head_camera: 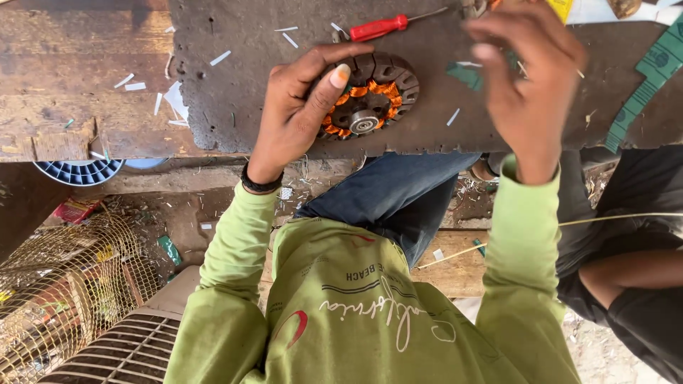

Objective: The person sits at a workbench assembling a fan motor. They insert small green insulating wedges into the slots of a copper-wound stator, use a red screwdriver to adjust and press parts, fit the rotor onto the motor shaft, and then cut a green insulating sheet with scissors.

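A round motor stator [371, 96] with dark iron teeth, orange copper windings and a metal bearing in its middle lies on a dark worn board [235, 85]. My left hand [299, 107] grips the stator's left side, fingers over its rim and thumb on the windings. My right hand [526, 78] hovers blurred above the board, to the right of the stator and apart from it, fingers loosely curled. Whether it pinches something small is unclear.
A red-handled screwdriver [380, 27] lies above the stator. White paper slivers [174, 96] litter the board and the wooden bench [64, 85]. A green measuring tape [647, 78] runs at right. Another person in black [633, 274] sits at right. A wire cage [64, 284] and fan grille [128, 348] are lower left.
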